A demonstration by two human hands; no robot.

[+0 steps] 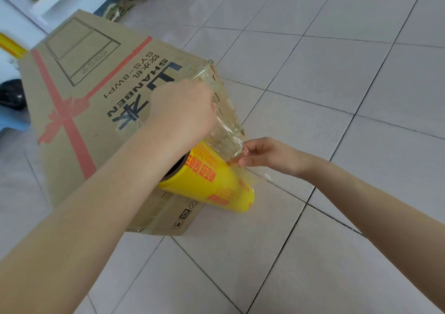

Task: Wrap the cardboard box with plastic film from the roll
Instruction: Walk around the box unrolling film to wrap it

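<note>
While the cardboard box (79, 125) sits on the tiled floor (337, 96) to the left, we work at its right corner. Our left hand (183, 113) rests on top of the box, right at that corner, on the plastic film (226, 118). Its fingers are hidden behind the hand, so we cannot tell if they grip the film or only push it down. We think the hand is there to stop the film from sliding off the box.

Our right hand (262, 154) is a little nearer and to the right, apart from the left one. Its thumb and fingers pinch the loose edge of the film just beside the yellow roll (212, 183). We think this pinch pulls the film flat and tight.

The roll lies low against the near side of the box, under our left arm. The film runs from it up to the corner. Only this corner looks covered, so most of the wrapping is not done yet. The film is thin and clingy, so it could bunch up or tear if we pull hard.
</note>
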